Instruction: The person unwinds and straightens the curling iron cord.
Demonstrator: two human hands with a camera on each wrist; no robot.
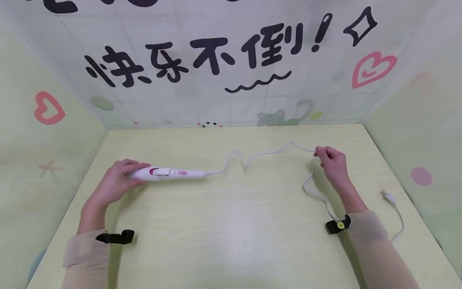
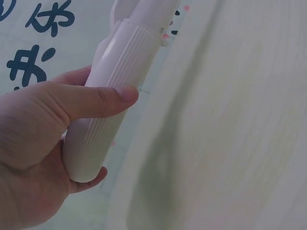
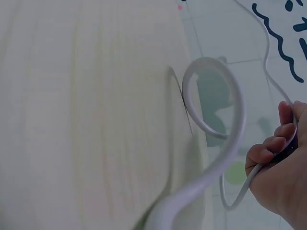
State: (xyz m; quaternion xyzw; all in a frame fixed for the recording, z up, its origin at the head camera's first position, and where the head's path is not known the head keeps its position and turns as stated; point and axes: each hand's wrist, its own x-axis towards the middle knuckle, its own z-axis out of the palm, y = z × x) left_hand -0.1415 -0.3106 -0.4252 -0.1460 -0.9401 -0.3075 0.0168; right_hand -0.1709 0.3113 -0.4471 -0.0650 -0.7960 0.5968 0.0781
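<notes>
On the left of the head view, my left hand (image 1: 117, 178) grips the thick, rounded end of a white hair iron (image 1: 180, 174) with pink details. Its ribbed shell (image 2: 122, 57) shows in the left wrist view, with the thumb laid across it and other fingers partly hidden behind. A thin white cord (image 1: 267, 153) runs from the iron's narrow end to the right. My right hand (image 1: 333, 164) holds that cord in curled fingers, raised above the table. In the right wrist view, a loop of cord (image 3: 240, 110) hangs close to the camera.
The cord's plug (image 1: 388, 196) lies near the right edge of the pale wooden table (image 1: 223, 224). A printed cloth backdrop (image 1: 216, 100) stands behind the table and along both sides. Each wrist carries a black camera strap (image 1: 115, 237).
</notes>
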